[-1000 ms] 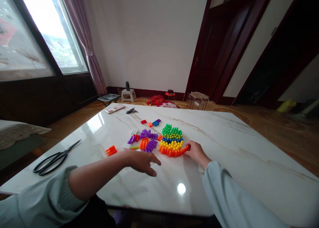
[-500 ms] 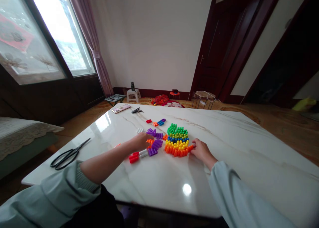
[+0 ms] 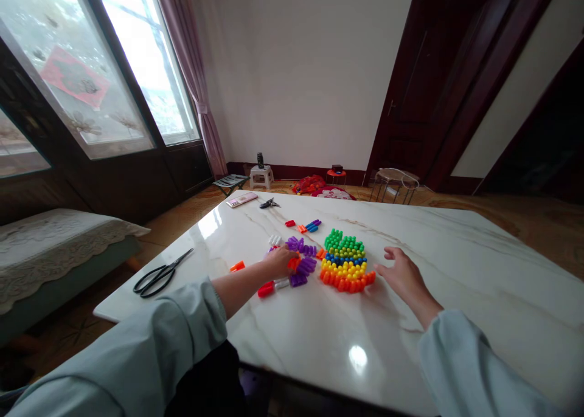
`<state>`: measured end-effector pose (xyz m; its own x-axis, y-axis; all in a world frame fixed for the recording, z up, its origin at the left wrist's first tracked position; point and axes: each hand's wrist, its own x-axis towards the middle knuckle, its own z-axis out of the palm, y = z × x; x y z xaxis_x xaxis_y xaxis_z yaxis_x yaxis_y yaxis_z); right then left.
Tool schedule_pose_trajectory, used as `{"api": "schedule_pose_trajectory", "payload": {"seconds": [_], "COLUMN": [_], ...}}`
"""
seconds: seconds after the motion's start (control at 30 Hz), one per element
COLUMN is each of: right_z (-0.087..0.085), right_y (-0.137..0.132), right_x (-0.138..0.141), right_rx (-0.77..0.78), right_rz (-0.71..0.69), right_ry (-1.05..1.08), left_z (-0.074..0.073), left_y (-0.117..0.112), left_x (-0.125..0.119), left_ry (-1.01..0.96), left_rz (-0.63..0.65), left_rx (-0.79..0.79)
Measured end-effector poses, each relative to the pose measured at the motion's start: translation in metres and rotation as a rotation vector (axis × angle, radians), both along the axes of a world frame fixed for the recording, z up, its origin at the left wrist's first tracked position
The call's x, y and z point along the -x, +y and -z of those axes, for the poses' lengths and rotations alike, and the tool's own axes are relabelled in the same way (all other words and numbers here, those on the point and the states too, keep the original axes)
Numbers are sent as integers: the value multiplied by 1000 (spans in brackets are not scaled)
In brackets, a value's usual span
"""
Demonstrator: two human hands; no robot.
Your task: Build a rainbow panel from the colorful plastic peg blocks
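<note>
A flat cluster of plastic pegs lies on the white marble table, banded green, blue, yellow and orange. Left of it is a loose pile of purple, orange, red and white pegs. My left hand rests on that pile with its fingers curled over an orange peg. My right hand hovers just right of the cluster, fingers spread, holding nothing. Both arms wear pale blue sleeves.
Black scissors lie near the table's left edge. A lone orange peg sits left of the pile; a few more pegs, a phone and keys lie at the far side. Stools stand on the floor beyond.
My left hand has reached forward from the table's front onto the loose pile. My right hand has let go of the cluster's orange edge and opened. The view has shifted left.
</note>
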<state>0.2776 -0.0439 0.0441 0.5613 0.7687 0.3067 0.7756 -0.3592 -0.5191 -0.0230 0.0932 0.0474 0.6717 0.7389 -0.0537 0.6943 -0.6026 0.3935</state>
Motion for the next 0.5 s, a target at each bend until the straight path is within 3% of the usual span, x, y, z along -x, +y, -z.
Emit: {"api": "schedule_pose_trajectory", "payload": {"seconds": [0.17,0.37,0.5], "right_z": [-10,-26,-40], "right_y": [0,-2,-6], "right_x": [11,37,70], "right_rx": [-1,-23,-94], "right_rz": [-49,-170,-375], "right_ry": [87,171,255], "left_z": [1,-23,-35], "left_y": [0,-7,-23], "left_x": [-4,-7,-19], "left_ry": [-22,-77,-287], "left_rz": [-61,-169,-156], "left_rx": [-15,-48,139]}}
